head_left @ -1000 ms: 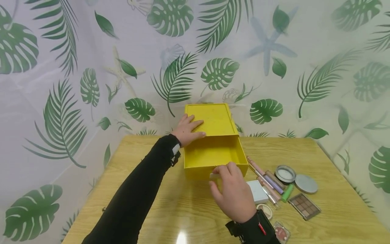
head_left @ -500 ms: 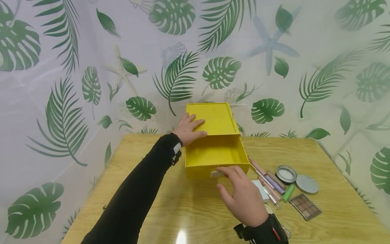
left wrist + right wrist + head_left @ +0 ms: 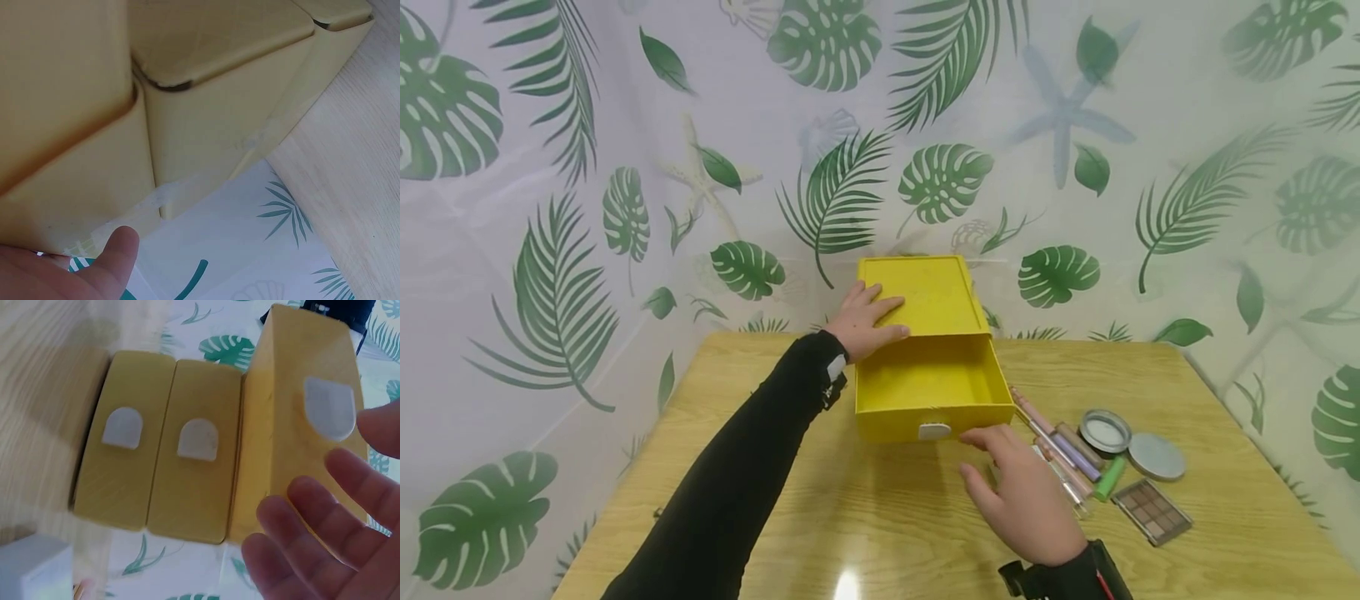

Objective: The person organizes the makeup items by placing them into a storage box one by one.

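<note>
A yellow drawer box stands on the table, its top drawer pulled out and bare inside. My left hand rests on the top at the left edge, fingers spread; in the left wrist view its thumb shows beside the yellow wall. Off the drawer's white pull tab, my right hand hovers near the front right corner, fingers loosely bent and holding nothing. The right wrist view shows two lower drawers pushed in, each with a white tab.
Right of the box lie several cosmetic tubes and pencils, a green tube, a round compact with a silver lid, and an eyeshadow palette. A white box stands nearby. A leaf-patterned curtain hangs behind.
My right hand has let go of the pull tab and moved right and toward me. The drawer stays out at the same place. My left hand keeps its spot on the box.
</note>
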The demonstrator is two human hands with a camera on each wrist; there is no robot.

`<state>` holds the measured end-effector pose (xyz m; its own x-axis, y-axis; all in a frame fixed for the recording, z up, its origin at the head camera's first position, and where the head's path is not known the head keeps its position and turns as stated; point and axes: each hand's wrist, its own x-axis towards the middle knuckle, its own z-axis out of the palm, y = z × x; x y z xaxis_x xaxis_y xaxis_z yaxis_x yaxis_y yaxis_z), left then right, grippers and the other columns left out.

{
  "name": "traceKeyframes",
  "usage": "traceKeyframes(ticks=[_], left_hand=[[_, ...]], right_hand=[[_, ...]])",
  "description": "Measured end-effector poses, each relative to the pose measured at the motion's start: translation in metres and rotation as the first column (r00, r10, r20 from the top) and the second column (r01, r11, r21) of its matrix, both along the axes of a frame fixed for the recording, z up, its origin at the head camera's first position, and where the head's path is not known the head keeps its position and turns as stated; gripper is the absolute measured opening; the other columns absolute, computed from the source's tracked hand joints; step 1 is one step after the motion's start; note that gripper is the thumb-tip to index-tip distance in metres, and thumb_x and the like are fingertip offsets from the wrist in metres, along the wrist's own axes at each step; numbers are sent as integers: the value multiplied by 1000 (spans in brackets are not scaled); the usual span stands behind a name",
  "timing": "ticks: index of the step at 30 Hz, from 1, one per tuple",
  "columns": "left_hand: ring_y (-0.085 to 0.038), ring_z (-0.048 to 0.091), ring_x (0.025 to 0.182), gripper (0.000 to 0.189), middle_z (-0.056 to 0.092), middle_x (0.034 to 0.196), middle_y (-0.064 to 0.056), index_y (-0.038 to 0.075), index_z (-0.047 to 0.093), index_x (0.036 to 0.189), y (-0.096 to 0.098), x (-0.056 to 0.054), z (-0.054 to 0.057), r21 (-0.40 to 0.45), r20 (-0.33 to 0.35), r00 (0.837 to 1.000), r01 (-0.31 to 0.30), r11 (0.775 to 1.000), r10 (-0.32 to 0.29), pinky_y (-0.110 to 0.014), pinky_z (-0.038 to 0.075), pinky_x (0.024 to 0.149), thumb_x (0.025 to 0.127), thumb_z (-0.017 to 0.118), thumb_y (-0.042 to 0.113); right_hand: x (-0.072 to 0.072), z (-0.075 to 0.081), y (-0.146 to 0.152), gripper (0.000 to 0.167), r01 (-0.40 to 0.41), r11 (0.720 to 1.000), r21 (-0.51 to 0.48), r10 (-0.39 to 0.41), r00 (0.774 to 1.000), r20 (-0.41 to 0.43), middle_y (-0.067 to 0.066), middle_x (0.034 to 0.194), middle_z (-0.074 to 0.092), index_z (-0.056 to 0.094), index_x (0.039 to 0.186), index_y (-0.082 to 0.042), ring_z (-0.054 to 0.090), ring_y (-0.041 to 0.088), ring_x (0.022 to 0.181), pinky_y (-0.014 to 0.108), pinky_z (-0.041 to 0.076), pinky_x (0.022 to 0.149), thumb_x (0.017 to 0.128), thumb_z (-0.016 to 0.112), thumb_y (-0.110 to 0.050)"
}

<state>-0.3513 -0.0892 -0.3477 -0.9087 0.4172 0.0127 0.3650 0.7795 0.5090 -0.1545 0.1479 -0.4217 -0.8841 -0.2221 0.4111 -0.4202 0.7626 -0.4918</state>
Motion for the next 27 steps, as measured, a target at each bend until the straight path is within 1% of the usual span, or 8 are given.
traceKeyframes(ticks=[2,3,6,9,12,16,19,27], left_hand=[[-29,-4,155,66,13,169,-10,21,40,158,0,0,0,-5,1,1000,1,1000,-1,-55,11,122,100,55,51],[-29,-4,155,66,13,169,-10,21,40,158,0,0,0,-7,2,1000,2,1000,-2,-55,11,122,100,55,51],[-30,-4,155,66,12,169,-10,21,40,158,0,0,0,-13,3,1000,3,1000,-3,-55,11,122,100,55,51],[-29,-4,155,66,12,169,-10,21,40,158,-1,0,0,-16,2,1000,3,1000,-3,-55,10,122,101,55,51],[-29,-3,155,66,13,169,-10,21,40,158,0,0,0,-20,-3,1000,5,1000,-5,-55,11,122,101,54,51],[-30,-3,155,66,13,169,-10,21,40,158,-1,0,0,-24,-8,1000,7,1000,-7,-54,11,122,101,54,51],[-30,-3,155,66,13,169,-10,21,40,158,-1,1,0,-25,-8,1000,8,1000,-9,-54,11,122,101,54,51],[-29,-4,155,66,13,169,-10,22,40,158,-1,-1,-2,-14,-5,1000,8,1000,-8,-54,11,122,100,54,51]], right_hand=[[1,-3,4,27,12,1000,19,-13,999,36,0,115,63,67,122,-17,62,18,103,39,52,86,96,71,-18],[1,-4,7,25,15,1000,26,-17,999,51,1,115,64,68,121,-17,63,19,102,42,52,89,96,71,-18],[-1,-8,16,25,35,998,57,-41,992,117,1,116,65,68,122,-18,64,21,103,45,52,90,98,70,-22],[-5,-14,27,28,53,995,82,-67,981,182,5,118,64,67,124,-15,63,26,108,48,51,93,98,68,-25],[-10,-21,38,32,68,992,102,-91,966,244,9,120,63,66,126,-11,62,29,110,49,52,90,99,68,-28],[-16,-30,49,35,84,987,138,-117,958,260,11,120,62,66,126,-8,62,33,110,51,52,88,97,69,-27],[-20,-35,54,37,101,982,157,-137,961,240,14,121,62,66,126,-6,61,35,112,54,52,88,95,70,-25],[-28,-48,61,49,144,968,204,-192,952,239,23,127,59,61,134,-2,59,42,112,58,50,87,93,72,-27]])
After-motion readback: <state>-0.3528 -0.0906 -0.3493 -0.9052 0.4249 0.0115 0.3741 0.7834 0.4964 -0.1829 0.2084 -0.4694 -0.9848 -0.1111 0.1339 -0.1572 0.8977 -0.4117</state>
